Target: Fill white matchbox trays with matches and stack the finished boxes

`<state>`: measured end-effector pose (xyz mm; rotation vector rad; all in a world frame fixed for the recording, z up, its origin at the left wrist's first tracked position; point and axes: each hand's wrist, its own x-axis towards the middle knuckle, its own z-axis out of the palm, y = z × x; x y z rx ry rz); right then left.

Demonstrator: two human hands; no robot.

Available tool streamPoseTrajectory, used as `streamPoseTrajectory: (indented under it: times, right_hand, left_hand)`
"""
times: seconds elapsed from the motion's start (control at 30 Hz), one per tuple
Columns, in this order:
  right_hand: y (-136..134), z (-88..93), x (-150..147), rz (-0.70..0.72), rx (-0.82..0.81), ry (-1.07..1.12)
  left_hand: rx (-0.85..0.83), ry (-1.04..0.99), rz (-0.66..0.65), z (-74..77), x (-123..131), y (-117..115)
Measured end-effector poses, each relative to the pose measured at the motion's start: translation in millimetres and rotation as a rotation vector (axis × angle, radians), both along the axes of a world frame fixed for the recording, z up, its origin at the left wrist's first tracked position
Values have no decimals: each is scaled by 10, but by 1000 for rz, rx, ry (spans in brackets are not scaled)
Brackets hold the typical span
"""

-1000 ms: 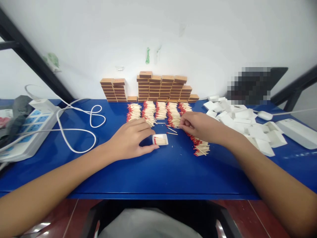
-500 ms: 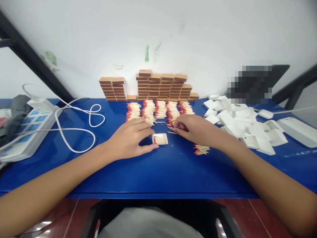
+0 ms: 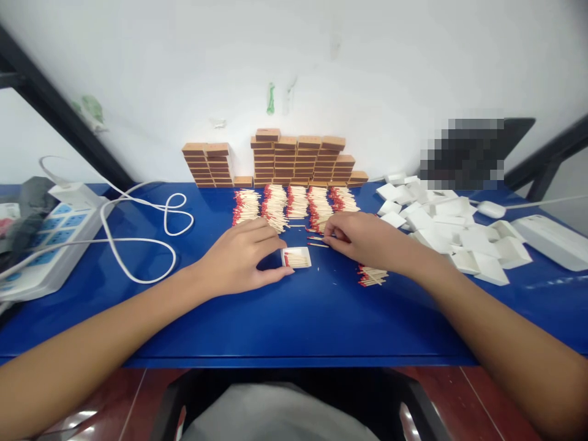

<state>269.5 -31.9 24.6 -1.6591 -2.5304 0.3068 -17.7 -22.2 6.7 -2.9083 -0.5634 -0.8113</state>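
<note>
A small white matchbox tray (image 3: 304,261) lies on the blue table with a layer of red-headed matches (image 3: 294,260) in it. My left hand (image 3: 245,254) grips its left end between thumb and fingers. To its right, my right hand (image 3: 351,237) is closed in a pinch at the tabletop, at the tail end of a loose match (image 3: 318,245). Another loose match lies just above that one. Behind both hands, matches are heaped in several rows (image 3: 275,208), red heads to the left. A smaller match pile (image 3: 373,275) sits below my right wrist.
Stacked brown matchboxes (image 3: 285,162) stand along the wall. White empty trays (image 3: 441,220) are piled at the right, near a white charger (image 3: 491,209) and a dark screen (image 3: 519,144). A power strip (image 3: 68,245) and looping white cable (image 3: 138,280) occupy the left.
My right fingertips have shifted very slightly right, and the loose matches beside them show a little more. My left hand and the tray stay in place.
</note>
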Motion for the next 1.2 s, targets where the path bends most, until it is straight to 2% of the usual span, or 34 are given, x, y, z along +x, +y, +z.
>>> streamPoseTrajectory:
  times: [0.37, 0.63, 1.2]
  right_hand:
    - [-39, 55, 43, 82, -92, 39]
    - [-56, 52, -1, 68, -48, 65]
    - [-51, 31, -52, 49, -88, 34]
  left_hand:
    - [-8, 6, 3, 12, 5, -6]
    - [-20, 13, 8, 2, 1, -6]
    - [-15, 11, 13, 4, 1, -4]
